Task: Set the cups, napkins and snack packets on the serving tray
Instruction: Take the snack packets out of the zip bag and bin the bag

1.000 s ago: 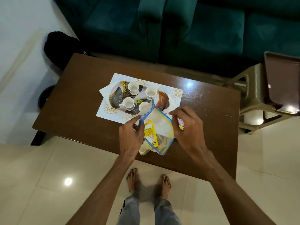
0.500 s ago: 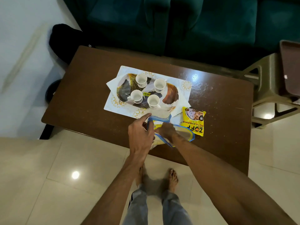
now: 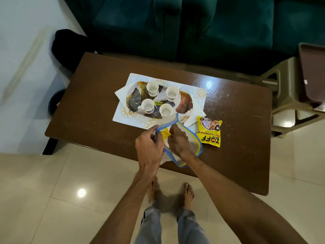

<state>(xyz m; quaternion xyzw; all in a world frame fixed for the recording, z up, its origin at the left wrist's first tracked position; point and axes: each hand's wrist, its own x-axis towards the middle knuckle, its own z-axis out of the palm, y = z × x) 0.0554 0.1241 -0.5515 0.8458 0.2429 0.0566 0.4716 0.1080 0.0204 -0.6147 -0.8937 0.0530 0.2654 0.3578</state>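
Observation:
A patterned oval serving tray (image 3: 184,105) sits on a white placemat (image 3: 200,93) and carries several white cups (image 3: 152,88). White napkins (image 3: 121,93) stick out from under the tray at both sides. One yellow snack packet (image 3: 209,132) lies on the table just right of the tray. In front of the tray is a clear zip bag (image 3: 193,139) with a blue and yellow rim. My left hand (image 3: 149,149) pinches the bag's rim. My right hand (image 3: 177,142) is inside the bag, fingers closed on a second yellow packet (image 3: 165,135).
The brown wooden table (image 3: 98,95) stands on pale floor tiles, with a green sofa (image 3: 211,29) behind it. A plastic stool (image 3: 288,95) holding a dark tray stands at the right. A black bag (image 3: 66,46) lies at the back left. My bare feet are under the table's near edge.
My right hand left one yellow packet on the table right of the tray, then went into the zip bag. My left hand kept hold of the bag's rim.

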